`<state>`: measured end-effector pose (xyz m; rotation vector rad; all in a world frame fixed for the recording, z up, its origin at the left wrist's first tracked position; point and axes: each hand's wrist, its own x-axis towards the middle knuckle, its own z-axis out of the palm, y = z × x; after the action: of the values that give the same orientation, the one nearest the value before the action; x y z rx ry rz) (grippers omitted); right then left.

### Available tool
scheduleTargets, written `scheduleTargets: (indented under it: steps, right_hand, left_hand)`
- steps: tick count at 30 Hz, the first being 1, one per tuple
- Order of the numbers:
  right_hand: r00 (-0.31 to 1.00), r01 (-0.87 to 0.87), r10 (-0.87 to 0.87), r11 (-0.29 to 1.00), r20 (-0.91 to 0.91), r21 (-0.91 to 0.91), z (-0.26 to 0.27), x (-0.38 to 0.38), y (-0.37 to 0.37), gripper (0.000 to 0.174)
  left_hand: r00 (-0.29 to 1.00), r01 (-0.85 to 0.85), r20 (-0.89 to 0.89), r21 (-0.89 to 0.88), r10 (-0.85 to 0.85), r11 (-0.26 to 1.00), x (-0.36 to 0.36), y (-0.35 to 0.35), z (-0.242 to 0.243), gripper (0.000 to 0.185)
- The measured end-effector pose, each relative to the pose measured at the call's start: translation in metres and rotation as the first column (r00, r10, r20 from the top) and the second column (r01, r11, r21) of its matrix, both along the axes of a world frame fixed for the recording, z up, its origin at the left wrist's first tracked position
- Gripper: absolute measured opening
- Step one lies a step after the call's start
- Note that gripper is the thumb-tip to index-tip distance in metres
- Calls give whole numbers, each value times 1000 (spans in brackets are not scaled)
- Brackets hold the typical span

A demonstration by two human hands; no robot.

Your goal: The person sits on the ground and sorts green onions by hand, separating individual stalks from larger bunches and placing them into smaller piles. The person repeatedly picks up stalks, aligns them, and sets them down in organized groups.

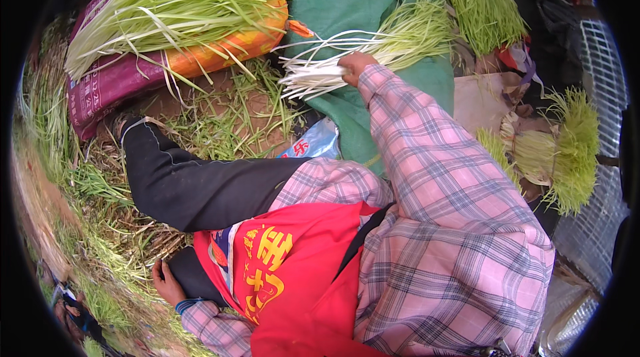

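Note:
My right hand (356, 68) is closed around the pale stalks of a loose bunch of chive-like greens (412, 32). The white stalk ends point left and the yellow-green leaves fan out to the right. This bunch lies on a green woven sack (345, 2) spread on the ground. Down at the lower left, my left hand (168, 283) rests beside my dark trouser leg, fingers slightly apart, with nothing seen in it. A blue band circles that wrist.
A large heap of greens (200, 7) lies on a full purple and orange sack (117, 92). Another bunch (480, 2) is at upper right, with a tied bundle (537, 149) below it. Cut leaf scraps (225, 122) litter the soil. Clear ridged sheeting (600, 67) stands along the right.

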<state>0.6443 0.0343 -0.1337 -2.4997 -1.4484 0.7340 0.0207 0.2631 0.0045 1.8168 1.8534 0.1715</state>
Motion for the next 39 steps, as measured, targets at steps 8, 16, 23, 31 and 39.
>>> scheduleTargets:
  steps: [8, 16, 23, 31, 39]
  right_hand:
    - [812, 378, -291, 922, -506, 77, -25, 18, 4, 41]
    - [993, -58, 22, 941, -112, -334, 1, -11, 10, 57]
    - [997, -67, 73, 963, 12, -260, -12, -26, 25, 56]
    - [999, -17, 31, 945, 39, -326, -15, -22, 40, 51]
    - [927, 138, -169, 984, -334, -114, -3, -6, 5, 32]
  left_hand:
    - [998, -2, 58, -2, 2, 1000, -2, -3, 0, 29]
    - [1000, 5, -3, 23, -5, 1000, 7, -6, 6, 30]
    - [1000, 26, -5, 53, -26, 998, 3, -8, 4, 31]
    - [1000, 21, -23, 47, -19, 999, 6, -9, 4, 32]
    - [997, 42, -67, 47, -39, 998, 9, -7, 3, 30]
